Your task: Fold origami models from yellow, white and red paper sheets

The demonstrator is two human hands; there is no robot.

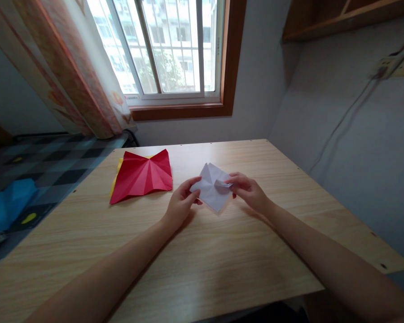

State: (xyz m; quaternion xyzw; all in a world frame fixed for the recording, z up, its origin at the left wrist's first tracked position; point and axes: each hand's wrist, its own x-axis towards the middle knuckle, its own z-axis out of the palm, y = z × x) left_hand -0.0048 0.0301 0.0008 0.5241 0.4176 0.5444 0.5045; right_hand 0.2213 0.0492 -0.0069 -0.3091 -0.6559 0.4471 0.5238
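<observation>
A small white sheet of folded paper (212,190), roughly diamond-shaped with creases meeting at its middle, is held just over the table between both hands. My left hand (183,197) pinches its left corner, thumb on top and fingers beneath. At the opposite corner, my right hand (247,188) grips a narrow raised flap of the paper between thumb and fingers. Some of the fingertips are hidden under the sheet. To the left of my hands lies a red creased paper (144,177) with fan-like folds, on top of a yellow paper (114,184) that shows only at its edges.
Beneath everything is a light wooden table (202,260). A bed with a checked cover (63,166) stands at the left, with a blue paper (10,202) on it. A window (175,49) and curtain (70,58) are behind. On the right wall, a cord (343,116) hangs from a socket (387,67).
</observation>
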